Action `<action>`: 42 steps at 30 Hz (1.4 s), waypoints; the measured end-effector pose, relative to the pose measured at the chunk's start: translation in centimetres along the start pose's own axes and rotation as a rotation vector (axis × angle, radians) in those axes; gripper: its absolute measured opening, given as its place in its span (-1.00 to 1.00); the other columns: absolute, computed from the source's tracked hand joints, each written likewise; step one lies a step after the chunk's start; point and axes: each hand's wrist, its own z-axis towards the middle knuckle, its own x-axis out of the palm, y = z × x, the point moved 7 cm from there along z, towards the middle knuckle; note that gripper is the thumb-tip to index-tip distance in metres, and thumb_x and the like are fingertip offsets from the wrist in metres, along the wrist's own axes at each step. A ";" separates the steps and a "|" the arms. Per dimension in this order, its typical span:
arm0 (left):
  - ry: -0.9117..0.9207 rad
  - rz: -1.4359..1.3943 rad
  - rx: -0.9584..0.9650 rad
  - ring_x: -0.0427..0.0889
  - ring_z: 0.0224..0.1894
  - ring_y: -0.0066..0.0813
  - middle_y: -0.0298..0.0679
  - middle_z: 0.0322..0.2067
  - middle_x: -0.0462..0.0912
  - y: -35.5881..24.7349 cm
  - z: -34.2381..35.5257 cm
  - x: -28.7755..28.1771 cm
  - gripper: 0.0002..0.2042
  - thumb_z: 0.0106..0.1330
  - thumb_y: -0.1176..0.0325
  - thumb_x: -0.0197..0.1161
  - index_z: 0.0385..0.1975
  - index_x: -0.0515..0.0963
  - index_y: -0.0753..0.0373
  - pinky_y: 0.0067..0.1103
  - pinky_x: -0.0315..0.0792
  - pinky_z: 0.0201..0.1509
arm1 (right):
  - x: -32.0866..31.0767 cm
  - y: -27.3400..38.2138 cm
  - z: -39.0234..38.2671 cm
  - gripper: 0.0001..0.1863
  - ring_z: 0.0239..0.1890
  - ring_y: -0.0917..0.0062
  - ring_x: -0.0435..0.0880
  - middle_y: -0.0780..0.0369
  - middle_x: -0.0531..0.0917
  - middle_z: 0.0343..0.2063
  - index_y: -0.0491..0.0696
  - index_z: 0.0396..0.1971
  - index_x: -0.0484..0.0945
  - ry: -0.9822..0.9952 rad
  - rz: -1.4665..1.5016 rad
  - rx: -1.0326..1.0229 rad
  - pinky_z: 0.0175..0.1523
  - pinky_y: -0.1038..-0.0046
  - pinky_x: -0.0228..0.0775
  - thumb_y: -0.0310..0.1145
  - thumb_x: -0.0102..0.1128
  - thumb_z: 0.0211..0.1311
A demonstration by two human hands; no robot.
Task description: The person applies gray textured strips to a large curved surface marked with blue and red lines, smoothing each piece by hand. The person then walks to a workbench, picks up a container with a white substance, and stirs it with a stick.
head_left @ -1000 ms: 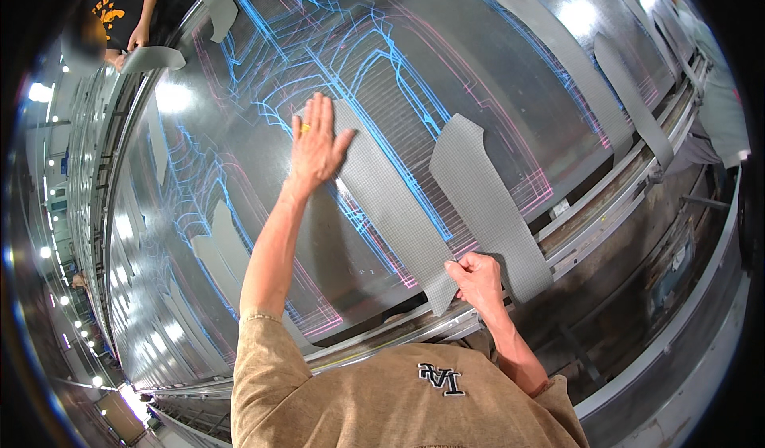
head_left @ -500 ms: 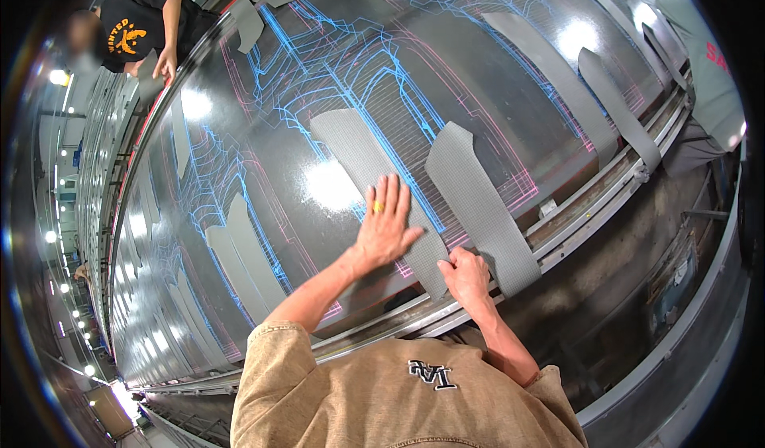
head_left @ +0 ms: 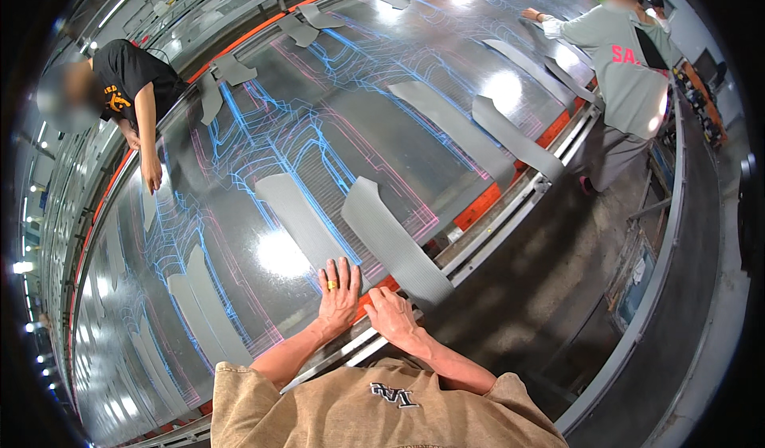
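Observation:
My left hand [head_left: 339, 295] lies flat, fingers apart, on the lower end of a long grey textured strip [head_left: 291, 213], beside a blue line pattern. My right hand [head_left: 386, 311] is curled at the near edge beside it; what its fingertips hold is hidden. A second grey strip [head_left: 382, 241], shaped at its top, lies just to the right and hangs over the edge. The strips rest on a long, glossy dark table [head_left: 315, 113] covered in blue and pink lines.
A co-worker in black [head_left: 131, 82] leans over the far edge at left; another in grey-green [head_left: 633, 89] works farther along at right. More strips [head_left: 442, 125] lie along the table. A metal rail [head_left: 494, 241] edges the near side; beyond it is a lower walkway [head_left: 542, 289].
My left hand has slid down the strip toward the near edge, beside my right hand. The view has swung wider, showing more of the table and the co-worker at right.

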 end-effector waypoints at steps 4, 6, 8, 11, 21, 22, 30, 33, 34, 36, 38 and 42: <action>0.010 0.024 0.001 -0.13 0.41 0.48 0.30 0.39 -0.07 0.0 0.0 0.3 -0.28 0.21 0.35 0.15 0.38 0.06 0.39 0.22 -0.18 0.39 | -4.3 0.8 -1.4 -0.79 -0.33 0.14 0.65 0.11 0.65 -0.37 -0.10 -0.29 0.57 -0.191 0.047 -0.038 -0.23 0.21 0.52 -0.32 0.31 0.14; 0.020 0.034 -0.002 -0.12 0.40 0.48 0.31 0.38 -0.06 -0.2 -0.1 -0.1 -0.30 0.19 0.41 0.11 0.37 0.08 0.40 0.22 -0.16 0.39 | -7.5 -0.5 -1.6 -0.73 -0.23 0.11 0.61 0.09 0.64 -0.31 -0.11 -0.22 0.56 -0.334 -0.049 -0.003 -0.11 0.19 0.47 -0.32 0.34 0.11; 0.010 0.034 0.006 -0.11 0.40 0.47 0.31 0.37 -0.04 -0.3 -0.4 -0.7 -0.31 0.19 0.43 0.10 0.37 0.09 0.40 0.22 -0.15 0.38 | -10.2 -2.7 -1.7 -0.74 -0.11 0.11 0.52 0.08 0.57 -0.25 -0.09 -0.28 0.49 -0.387 -0.273 0.137 -0.01 0.12 0.36 -0.28 0.30 0.14; -0.016 -0.046 0.011 -0.08 0.39 0.48 0.32 0.37 -0.04 -0.2 -0.3 -0.7 -0.33 0.19 0.43 0.08 0.35 0.12 0.41 0.23 -0.14 0.38 | -10.8 -7.0 -3.1 -0.57 -0.01 0.04 0.44 0.01 0.51 -0.10 -0.16 -0.09 0.47 -0.420 -0.227 0.330 0.07 0.08 0.31 -0.31 0.37 0.08; 0.249 -0.581 -0.016 -0.24 0.43 0.44 0.29 0.40 -0.11 1.7 0.4 -3.2 -0.20 0.18 0.22 0.32 0.38 0.08 0.32 0.17 -0.20 0.41 | -9.8 -9.5 -1.9 -0.44 -0.01 0.06 0.46 0.04 0.57 -0.17 -0.18 0.00 0.47 -0.171 -0.210 0.529 0.09 0.05 0.30 -0.23 0.43 0.03; 0.195 -0.691 -0.055 -0.14 0.43 0.39 0.26 0.38 0.01 2.4 0.5 -2.8 -0.27 0.20 0.25 0.30 0.35 0.14 0.31 0.11 -0.14 0.42 | -9.9 -9.8 -1.8 -0.43 -0.01 0.07 0.46 0.06 0.59 -0.20 -0.17 0.01 0.48 -0.147 -0.158 0.555 0.10 0.08 0.31 -0.24 0.44 0.02; -0.009 -1.790 -0.996 0.60 -0.10 -0.29 -0.10 -0.08 0.58 -3.2 1.5 -1.3 -0.66 0.32 0.33 0.25 0.03 0.44 0.34 -0.36 0.50 0.03 | -8.5 -12.2 -1.8 -0.70 -0.47 0.46 0.64 0.17 0.68 -0.51 -0.18 -0.27 0.62 0.076 0.385 0.601 -0.30 0.41 0.48 -0.38 0.41 -0.02; 0.006 -2.165 -1.287 0.59 -0.20 -0.45 -0.22 -0.23 0.57 -6.1 2.5 0.5 -0.71 0.34 0.30 0.27 -0.05 0.42 0.26 -0.46 0.52 -0.10 | -8.0 -12.9 -1.4 -0.84 -0.54 0.71 0.51 0.32 0.63 -0.57 -0.19 -0.35 0.60 0.175 0.568 0.500 -0.39 0.57 0.36 -0.48 0.34 0.07; 0.013 -2.104 -1.328 0.59 -0.20 -0.44 -0.22 -0.23 0.57 -6.5 2.7 0.9 -0.69 0.34 0.29 0.27 -0.03 0.42 0.27 -0.43 0.52 -0.09 | -8.0 -12.9 -1.2 -0.87 -0.54 0.75 0.48 0.35 0.61 -0.56 -0.19 -0.35 0.59 0.237 0.640 0.484 -0.40 0.61 0.33 -0.50 0.32 0.10; 0.027 -1.987 -1.403 0.58 -0.20 -0.42 -0.23 -0.24 0.58 -7.1 3.1 1.1 -0.65 0.33 0.25 0.28 0.01 0.43 0.28 -0.36 0.52 -0.07 | -8.5 -13.2 -0.2 -0.90 -0.51 0.82 0.42 0.40 0.58 -0.53 -0.17 -0.35 0.57 0.355 0.733 0.399 -0.41 0.66 0.25 -0.50 0.30 0.17; -0.007 -2.045 -1.422 0.60 -0.18 -0.39 -0.23 -0.22 0.61 -7.7 4.2 0.5 -0.68 0.35 0.24 0.24 0.00 0.47 0.27 -0.34 0.52 -0.03 | -9.5 -12.3 0.6 -0.89 -0.50 0.82 0.41 0.41 0.57 -0.52 -0.16 -0.33 0.56 0.460 0.824 0.355 -0.40 0.66 0.24 -0.50 0.30 0.19; -0.170 -2.314 -1.373 0.65 -0.10 -0.30 -0.20 -0.13 0.66 -7.7 7.2 0.0 -0.72 0.38 0.24 0.19 -0.03 0.53 0.27 -0.32 0.51 0.08 | -11.4 -12.2 1.8 -0.89 -0.56 0.83 0.29 0.45 0.47 -0.59 -0.14 -0.40 0.53 0.494 0.923 0.310 -0.47 0.65 0.12 -0.46 0.29 0.21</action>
